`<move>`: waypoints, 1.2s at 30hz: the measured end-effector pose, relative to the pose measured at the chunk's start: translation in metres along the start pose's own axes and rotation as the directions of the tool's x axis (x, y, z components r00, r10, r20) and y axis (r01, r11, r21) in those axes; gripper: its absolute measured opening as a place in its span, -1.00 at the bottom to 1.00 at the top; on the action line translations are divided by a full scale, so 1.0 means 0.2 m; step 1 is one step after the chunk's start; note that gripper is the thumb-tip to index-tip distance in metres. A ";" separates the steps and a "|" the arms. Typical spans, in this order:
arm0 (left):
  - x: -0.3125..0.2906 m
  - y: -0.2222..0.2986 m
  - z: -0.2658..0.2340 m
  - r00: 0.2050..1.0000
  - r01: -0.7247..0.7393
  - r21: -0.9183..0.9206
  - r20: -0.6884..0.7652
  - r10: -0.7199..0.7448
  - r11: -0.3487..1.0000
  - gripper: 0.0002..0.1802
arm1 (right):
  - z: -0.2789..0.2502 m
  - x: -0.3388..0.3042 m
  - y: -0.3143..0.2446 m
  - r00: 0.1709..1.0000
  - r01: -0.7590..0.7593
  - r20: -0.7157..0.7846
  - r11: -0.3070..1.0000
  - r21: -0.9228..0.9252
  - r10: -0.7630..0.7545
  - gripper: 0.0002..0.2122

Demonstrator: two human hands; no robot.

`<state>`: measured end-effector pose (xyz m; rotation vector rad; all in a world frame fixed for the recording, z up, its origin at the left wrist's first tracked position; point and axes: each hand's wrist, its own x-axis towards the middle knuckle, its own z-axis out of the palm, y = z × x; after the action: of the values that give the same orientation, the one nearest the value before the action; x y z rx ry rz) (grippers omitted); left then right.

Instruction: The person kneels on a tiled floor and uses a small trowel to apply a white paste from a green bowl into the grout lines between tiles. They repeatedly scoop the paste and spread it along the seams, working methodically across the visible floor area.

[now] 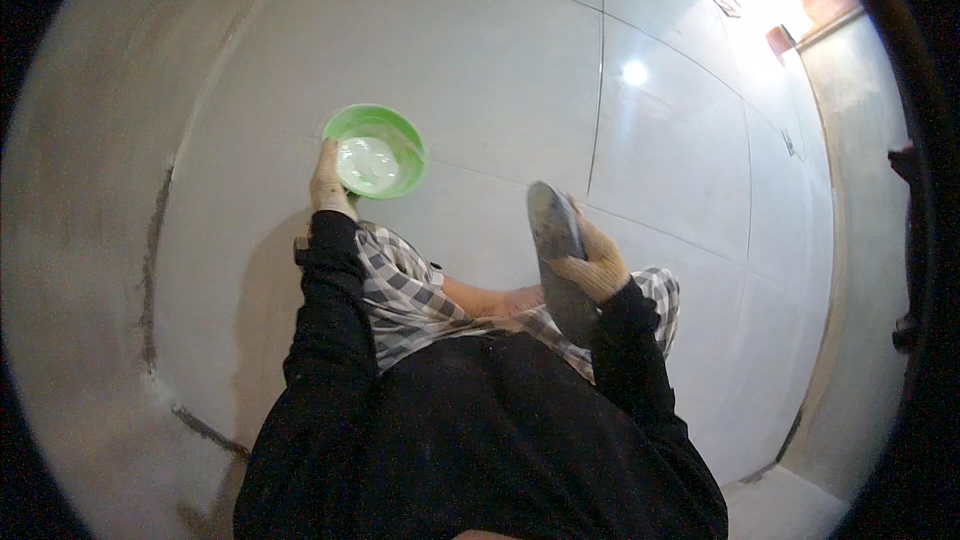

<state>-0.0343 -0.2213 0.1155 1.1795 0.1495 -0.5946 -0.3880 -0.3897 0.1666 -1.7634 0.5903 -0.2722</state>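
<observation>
Presently my left hand [330,180] grips the green bowl [385,121], white paste [370,168] unspent; my right hand [597,258] clasps a flat grey tool [552,225]; the dark gap [154,260] along the floor [480,70]'s left edge looks unfilled.

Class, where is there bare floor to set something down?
Glossy pale tiled floor lies bare between the round green bowl and the long grey object, and beyond both. Another patch lies between the right knee and the beige wall. Crowded: near the body, with grey checked trousers and a bare leg.
</observation>
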 end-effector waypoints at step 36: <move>-0.23 -0.06 -0.35 0.997 -0.051 -0.666 0.004 0.072 0.745 -0.16 | 0.98 1.55 -0.15 0.818 0.555 0.544 -0.009 -0.832 0.186 -0.58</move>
<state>-0.0648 -0.1446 0.0961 0.4680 0.2723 -0.4388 -0.0256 -0.3815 0.1036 -3.2444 -0.0584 0.7298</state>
